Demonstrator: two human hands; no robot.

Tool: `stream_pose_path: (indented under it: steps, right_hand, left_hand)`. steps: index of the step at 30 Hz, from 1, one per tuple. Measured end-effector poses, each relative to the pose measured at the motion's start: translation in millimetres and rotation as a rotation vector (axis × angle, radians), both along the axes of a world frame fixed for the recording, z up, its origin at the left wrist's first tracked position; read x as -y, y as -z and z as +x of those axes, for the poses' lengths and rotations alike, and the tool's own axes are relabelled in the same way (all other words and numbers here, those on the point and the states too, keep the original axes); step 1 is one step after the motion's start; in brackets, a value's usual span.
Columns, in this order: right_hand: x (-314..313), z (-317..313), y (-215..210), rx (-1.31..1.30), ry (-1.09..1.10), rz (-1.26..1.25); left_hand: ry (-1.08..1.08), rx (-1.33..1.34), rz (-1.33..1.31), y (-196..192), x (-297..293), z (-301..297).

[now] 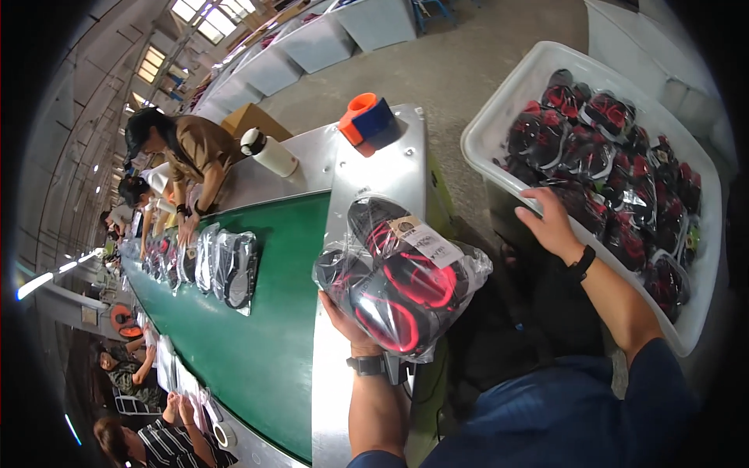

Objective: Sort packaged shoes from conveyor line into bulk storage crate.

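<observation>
A pair of black sneakers with red trim (409, 277), sealed in a clear plastic bag with a paper label on top, rests on my left hand (345, 324). Its fingers are partly hidden under the bag, which is held above the metal end of the conveyor. My right hand (552, 225) is at the near rim of a white plastic bin (511, 97), thumb and fingers apart with nothing in them. Whether it touches the rim I cannot tell. Inside the bin lie many bagged sneakers (624, 187) of the same black and red kind.
A green conveyor belt (257, 351) runs left, carrying a row of bagged shoes (230, 269). On the metal table (312, 152) stand an orange and blue tape dispenser (367, 121) and a white bottle (269, 152). Co-workers (183, 148) line both sides. Large bins (320, 43) stand behind.
</observation>
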State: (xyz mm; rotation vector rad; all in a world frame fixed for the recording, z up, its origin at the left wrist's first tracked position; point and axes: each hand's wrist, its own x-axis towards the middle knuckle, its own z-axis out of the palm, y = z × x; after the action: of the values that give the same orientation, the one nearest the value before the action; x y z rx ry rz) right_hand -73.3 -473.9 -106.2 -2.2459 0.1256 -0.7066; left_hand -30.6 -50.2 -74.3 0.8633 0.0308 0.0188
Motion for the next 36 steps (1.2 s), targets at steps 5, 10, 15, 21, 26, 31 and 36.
stream_pose_path:
  steps: [5,10,15,21,26,31,36]
  right_hand:
    - [-70.8,-14.9,-79.7,-0.435,-0.626,0.938]
    - [-101.3,-27.9,-97.9,-0.454,-0.812,0.947]
    - [-108.2,-46.4,-96.8,-0.307,-0.716,0.638]
    - [-56.3,-70.5,-89.1,-0.513,-0.598,1.523]
    - [46.0,-112.2,-70.4,-0.202,-0.338,1.722]
    - [159.0,-129.3,-142.8,0.156,-0.416,1.432]
    - [311.2,-133.0,-118.6,0.346,0.467,0.819]
  left_hand:
    - [0.011,-0.008,-0.024,-6.5,-2.4,-8.4]
    - [0.138,-0.063,-0.106,-18.0,11.6,-10.2]
    - [0.287,0.001,0.048,-18.2,19.3,-10.2]
    - [0.510,-0.035,0.109,-19.6,36.5,-28.9]
    - [0.471,-0.040,0.020,-27.2,47.9,-24.3]
    - [0.469,-0.048,0.032,-28.3,34.6,-26.0]
    - [0.485,-0.022,0.058,-32.0,43.3,-24.2]
